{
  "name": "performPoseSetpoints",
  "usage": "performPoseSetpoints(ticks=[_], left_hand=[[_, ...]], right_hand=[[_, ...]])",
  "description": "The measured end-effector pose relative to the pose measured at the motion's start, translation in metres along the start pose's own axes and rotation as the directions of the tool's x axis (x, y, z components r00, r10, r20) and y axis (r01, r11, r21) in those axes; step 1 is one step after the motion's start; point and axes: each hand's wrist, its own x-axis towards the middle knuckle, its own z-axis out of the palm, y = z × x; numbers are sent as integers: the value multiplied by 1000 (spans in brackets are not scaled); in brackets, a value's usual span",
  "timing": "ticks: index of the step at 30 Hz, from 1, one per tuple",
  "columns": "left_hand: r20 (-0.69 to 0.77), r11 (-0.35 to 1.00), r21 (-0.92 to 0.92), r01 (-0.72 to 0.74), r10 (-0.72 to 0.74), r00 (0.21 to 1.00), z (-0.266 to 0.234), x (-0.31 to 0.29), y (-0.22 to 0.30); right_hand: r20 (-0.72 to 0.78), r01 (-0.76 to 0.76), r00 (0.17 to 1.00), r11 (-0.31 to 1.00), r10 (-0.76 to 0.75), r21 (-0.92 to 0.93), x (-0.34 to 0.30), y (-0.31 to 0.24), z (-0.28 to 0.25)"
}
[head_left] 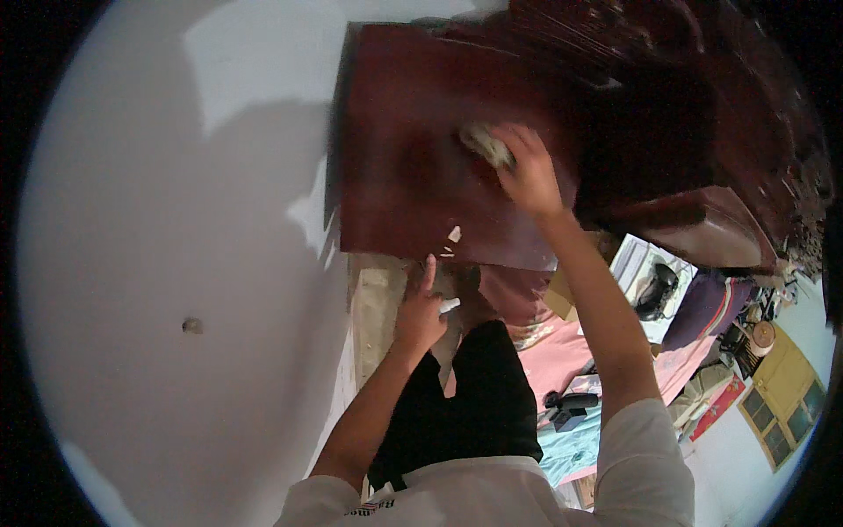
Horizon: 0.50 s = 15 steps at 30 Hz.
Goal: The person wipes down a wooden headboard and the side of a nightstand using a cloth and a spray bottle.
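My right hand (530,172) is closed round a pale yellowish cloth-like wad (487,145), pressed against the dark red-brown wooden top (395,97). Motion blurs the wad, so its exact kind is unclear. At the near edge of the top, my left hand (421,318) has its index finger stretched out, the tip by the edge. The other fingers curl round a small white object (450,305), only part of which shows. Just beyond that fingertip lie a white scrap (455,234) and a thinner pale sliver (447,255).
A white wall (176,220) borders the top on the left. Dark carved furniture (667,97) stands at the right. Below are a pink cloth (562,351), a white box (628,272) with a black object (659,292) on it, and another black device (571,404).
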Motion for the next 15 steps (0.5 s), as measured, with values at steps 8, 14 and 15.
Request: performPoseSetpoints(ticks=[8,14,15], left_hand=[[-92,998,19,-57,59,994,-6,0,1],[-40,998,-63,-18,15,999,-3,0,1],[-17,997,-72,-6,5,1000,-5,2,3]], right_hand=[[-100,222,963,945,-251,-239,198,-7,100],[-15,204,973,883,-232,-422,265,-16,134],[25,179,982,884,-186,-432,272,-13,139]])
